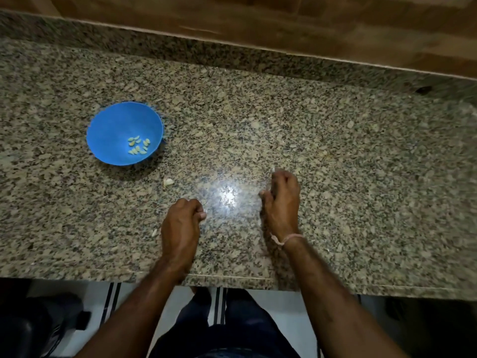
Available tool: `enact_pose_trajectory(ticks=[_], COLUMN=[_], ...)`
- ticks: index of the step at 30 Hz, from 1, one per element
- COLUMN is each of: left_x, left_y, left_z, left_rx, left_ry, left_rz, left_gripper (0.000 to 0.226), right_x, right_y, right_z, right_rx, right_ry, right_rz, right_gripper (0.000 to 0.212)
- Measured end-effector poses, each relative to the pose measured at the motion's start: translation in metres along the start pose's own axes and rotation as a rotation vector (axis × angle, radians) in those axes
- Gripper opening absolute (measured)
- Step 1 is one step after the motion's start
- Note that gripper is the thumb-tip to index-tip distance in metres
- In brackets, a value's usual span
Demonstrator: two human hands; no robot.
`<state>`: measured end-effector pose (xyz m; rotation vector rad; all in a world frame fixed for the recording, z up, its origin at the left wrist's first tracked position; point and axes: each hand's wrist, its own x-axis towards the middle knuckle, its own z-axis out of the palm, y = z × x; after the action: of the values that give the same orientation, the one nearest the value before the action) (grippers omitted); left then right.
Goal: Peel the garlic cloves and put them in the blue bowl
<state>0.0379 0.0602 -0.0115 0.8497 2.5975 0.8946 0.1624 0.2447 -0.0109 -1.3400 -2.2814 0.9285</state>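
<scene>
The blue bowl (111, 125) sits far left to keep the peeled cloves (138, 146) together. The left hand (182, 223) and right hand (282, 195) curl their fingers; what they hold, I cannot tell.

Glossy granite counter (335, 151); smooth plastic bowl (111, 125).

counter (348, 164) lay open to the right and toward the back ledge (180, 45). blue bowl (111, 122) stood at far left; one loose clove (168, 182) lay between bowl and left hand (180, 228), a peel scrap (154, 232) just left of that hand.
</scene>
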Motion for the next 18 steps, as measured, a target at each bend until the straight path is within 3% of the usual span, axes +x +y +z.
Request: enact_pose_trajectory(ticks=[4,9,12,15,18], left_x=[-0.001,-0.006,-0.016,-0.027,-0.036], left_y=[0.008,0.013,0.018,0.020,0.014], left_z=[0.003,0.008,0.003,0.000,0.000], left_rx=[-0.005,-0.080,-0.150,-0.205,-0.222], left_ry=[0.013,0.082,0.139,0.191,0.229], left_rz=[-0.037,-0.149,-0.223,-0.270,-0.338], left_gripper=[0.017,0.014,0.015,0.017,0.016], right_x=[0.011,-0.040,-0.040,-0.020,-0.018], right_y=[0.001,-0.020,-0.014,0.015,0.017], right_z=[0.008,0.032,0.022,0.017,0.026], right_rx=[-0.099,0.010,0.062,-0.304,-0.533], right_ry=[-0.103,-0.338,-0.397,-0.389,-0.432], right_rz=[-0.096,-0.317,-0.297,-0.337,-0.453], right_gripper=[0.058,0.056,0.053,0.072,0.075])
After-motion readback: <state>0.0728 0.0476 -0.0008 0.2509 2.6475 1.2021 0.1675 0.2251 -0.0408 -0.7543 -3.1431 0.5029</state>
